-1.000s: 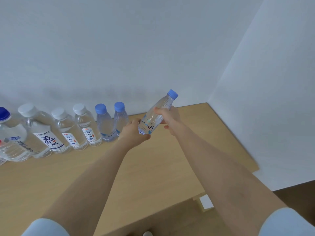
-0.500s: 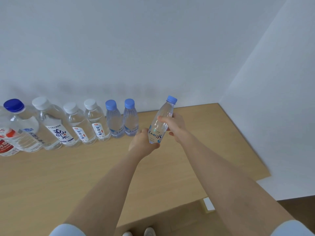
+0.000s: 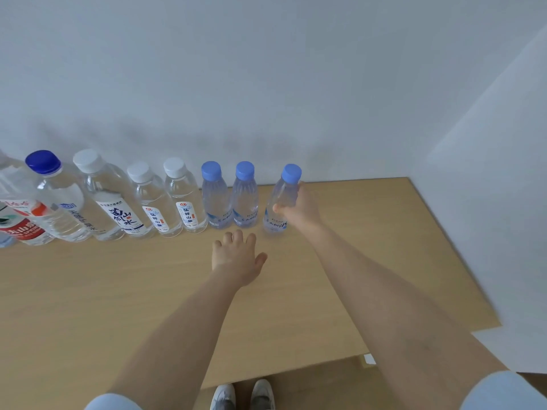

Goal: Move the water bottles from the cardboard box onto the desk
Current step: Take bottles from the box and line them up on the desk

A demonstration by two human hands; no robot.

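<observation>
A small clear water bottle with a light-blue cap (image 3: 279, 202) stands upright on the wooden desk (image 3: 148, 291) at the right end of a row of bottles along the wall. My right hand (image 3: 300, 208) grips its body from the right side. My left hand (image 3: 236, 255) hovers over the desk just in front of the row, fingers spread, holding nothing. Two matching blue-capped bottles (image 3: 229, 196) stand immediately to the left of the held one. The cardboard box is out of view.
Several larger bottles with white caps (image 3: 154, 199) and one with a dark-blue cap (image 3: 56, 196) continue the row to the left. White walls meet at the desk's back right corner. The desk's front edge runs above my shoes (image 3: 242, 395).
The bottle held tilted in both hands has been stood upright at the right end of the row. My left hand let go and drew back; my right hand still grips it.
</observation>
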